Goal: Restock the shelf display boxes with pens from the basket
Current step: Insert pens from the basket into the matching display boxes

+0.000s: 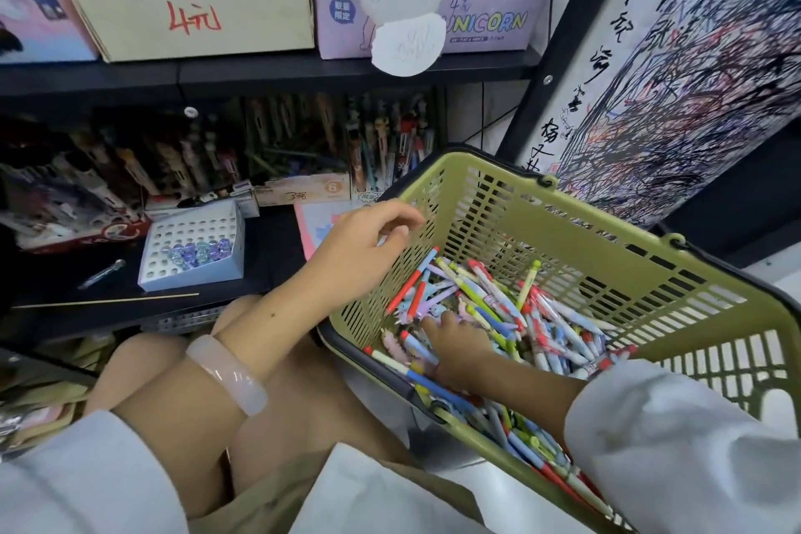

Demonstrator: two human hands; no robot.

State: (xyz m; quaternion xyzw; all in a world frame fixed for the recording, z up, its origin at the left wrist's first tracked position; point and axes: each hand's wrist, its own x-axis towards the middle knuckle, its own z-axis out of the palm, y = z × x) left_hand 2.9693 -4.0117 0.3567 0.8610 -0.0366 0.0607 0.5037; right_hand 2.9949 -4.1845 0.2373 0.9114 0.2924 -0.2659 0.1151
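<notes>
The left hand (368, 247) hovers loosely curled and holding nothing at the near-left wall of the green basket (563, 230), while just right of it the right hand (455, 343) reaches into the pens (511, 308) heaped inside, its grip hidden among them.

A single wide-angle view, worn on the person's head, looks forward and steeply down past the knees. It sits close over the green basket (563, 238) at right, which fills much of the lower frame. Ahead and up, the shelf (268, 72) with its display boxes (190, 9) tilts away (straight lines bow at the edges).
</notes>
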